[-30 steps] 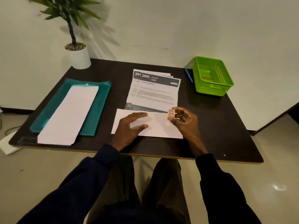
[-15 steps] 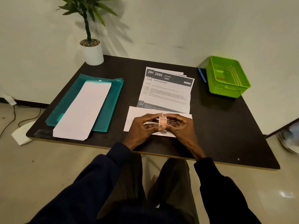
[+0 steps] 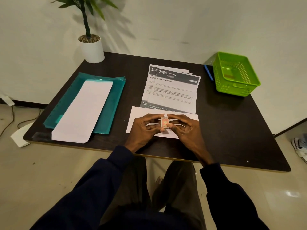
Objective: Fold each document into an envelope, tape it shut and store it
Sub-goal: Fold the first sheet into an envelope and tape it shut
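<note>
A white envelope lies flat near the table's front edge, partly under both hands. Above it my left hand and my right hand meet, fingertips pinching a small orange-and-white tape dispenser between them. Behind the envelope lies a stack of printed documents, the top sheet headed "2666 Kitchen". A pile of blank white envelopes rests on a teal plastic folder at the left.
A green plastic basket stands at the back right with a blue pen beside it. A potted plant sits at the back left corner. The dark table ends just before my knees.
My left hand has lifted off the envelope and joined my right hand on the tape dispenser, which moved left over the envelope's middle. The camera view shifted left.
</note>
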